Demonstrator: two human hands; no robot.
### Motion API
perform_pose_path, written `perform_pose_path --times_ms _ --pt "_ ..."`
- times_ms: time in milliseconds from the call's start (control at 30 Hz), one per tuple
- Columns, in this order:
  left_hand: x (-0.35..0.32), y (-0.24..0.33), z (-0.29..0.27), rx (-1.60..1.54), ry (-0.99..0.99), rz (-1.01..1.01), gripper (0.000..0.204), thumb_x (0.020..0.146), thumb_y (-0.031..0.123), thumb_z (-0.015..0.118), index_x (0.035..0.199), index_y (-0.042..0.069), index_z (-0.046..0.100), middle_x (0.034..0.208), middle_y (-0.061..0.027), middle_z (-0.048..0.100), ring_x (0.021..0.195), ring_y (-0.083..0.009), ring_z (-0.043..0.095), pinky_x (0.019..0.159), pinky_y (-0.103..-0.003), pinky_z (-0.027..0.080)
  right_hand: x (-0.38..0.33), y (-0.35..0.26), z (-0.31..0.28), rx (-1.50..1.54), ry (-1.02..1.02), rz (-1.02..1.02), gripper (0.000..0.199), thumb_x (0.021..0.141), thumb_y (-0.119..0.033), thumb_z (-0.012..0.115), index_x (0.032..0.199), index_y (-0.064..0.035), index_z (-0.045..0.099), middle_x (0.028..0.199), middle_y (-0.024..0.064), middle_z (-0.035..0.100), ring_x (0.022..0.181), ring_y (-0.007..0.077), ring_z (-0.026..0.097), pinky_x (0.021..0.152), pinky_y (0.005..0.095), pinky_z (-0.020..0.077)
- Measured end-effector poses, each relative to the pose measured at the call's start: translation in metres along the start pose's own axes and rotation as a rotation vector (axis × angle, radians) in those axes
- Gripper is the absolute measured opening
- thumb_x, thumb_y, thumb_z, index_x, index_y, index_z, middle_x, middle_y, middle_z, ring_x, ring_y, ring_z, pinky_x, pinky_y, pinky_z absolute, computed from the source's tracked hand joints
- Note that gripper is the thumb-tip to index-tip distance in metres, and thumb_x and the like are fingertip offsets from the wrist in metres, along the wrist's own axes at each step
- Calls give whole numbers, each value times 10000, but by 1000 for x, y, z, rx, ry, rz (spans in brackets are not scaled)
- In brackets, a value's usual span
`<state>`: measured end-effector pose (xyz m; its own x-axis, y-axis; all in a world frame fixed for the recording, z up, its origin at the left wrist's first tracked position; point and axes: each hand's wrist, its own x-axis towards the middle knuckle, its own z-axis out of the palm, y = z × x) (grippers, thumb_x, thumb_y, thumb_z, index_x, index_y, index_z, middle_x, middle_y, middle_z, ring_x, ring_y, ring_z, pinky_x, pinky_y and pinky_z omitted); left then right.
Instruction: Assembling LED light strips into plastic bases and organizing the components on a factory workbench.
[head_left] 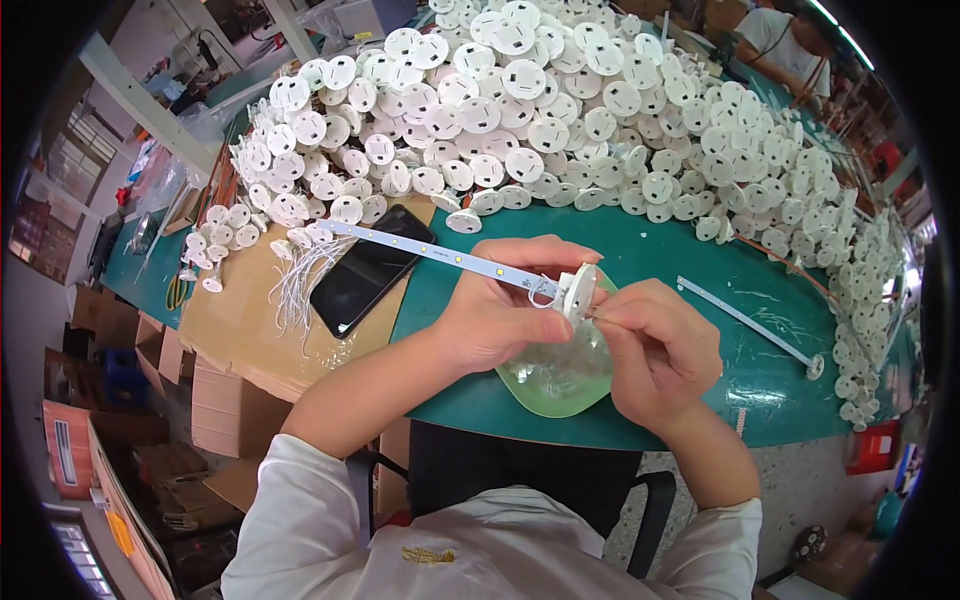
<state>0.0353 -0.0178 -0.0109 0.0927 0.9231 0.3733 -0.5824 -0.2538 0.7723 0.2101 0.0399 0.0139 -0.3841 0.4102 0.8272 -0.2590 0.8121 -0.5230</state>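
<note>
My left hand (510,305) is closed round the end of a white LED strip (440,255), gripping the round white cap (577,294) fixed there. Thin white wire loops beside that cap. Fingers and thumb of my right hand (665,350) are pinched together at the cap's right face; what sits between them is too small to make out. Under both hands stands a green tray (555,400) with small shiny pieces in it. To the right, another LED strip (745,320) with a round cap on its end lies on the green mat (470,390).
A large heap of white round-capped pieces (520,80) covers the far side and curves down the right. At left, a black phone (372,270) and a bundle of white wires (300,285) lie on cardboard (235,330). Another person (785,50) sits at the far right.
</note>
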Motion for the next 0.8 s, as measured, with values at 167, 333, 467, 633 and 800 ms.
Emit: perform_pose_path --times_ms 167,333,467,633,800 --pt "1 -1 2 -5 19 18 611 701 193 876 1220 17 605 1061 -81 621 1028 -210 650 898 -313 522 -1 -1 2 12 15 9 187 719 96 720 881 23 659 786 126 680 640 244 650 564 295 500" --pt "-1 -1 0 79 13 30 599 696 180 878 1210 15 619 1048 -75 621 1018 -197 643 894 -309 508 2 -1 2 -21 -9 -20 181 719 98 712 874 23 656 778 124 676 630 246 646 556 298 498" --pt "-1 -1 0 272 31 75 588 700 158 872 1210 4 623 1043 -75 627 1009 -189 644 870 -301 502 2 0 0 -95 -51 -88 178 747 139 649 894 41 627 773 140 659 635 228 616 553 275 471" --pt "1 -5 -1 193 82 78 560 727 118 844 1224 0 614 1065 -83 634 1000 -193 652 879 -308 505 1 7 3 -178 -15 -112 174 719 84 702 880 27 673 787 131 677 642 264 663 561 307 518" --pt "3 -7 -5 169 103 79 536 754 64 812 1245 7 604 1071 -85 635 1018 -208 654 904 -331 518 3 15 -3 -251 -47 -182 180 709 85 695 880 36 669 798 140 677 643 263 665 551 304 523"
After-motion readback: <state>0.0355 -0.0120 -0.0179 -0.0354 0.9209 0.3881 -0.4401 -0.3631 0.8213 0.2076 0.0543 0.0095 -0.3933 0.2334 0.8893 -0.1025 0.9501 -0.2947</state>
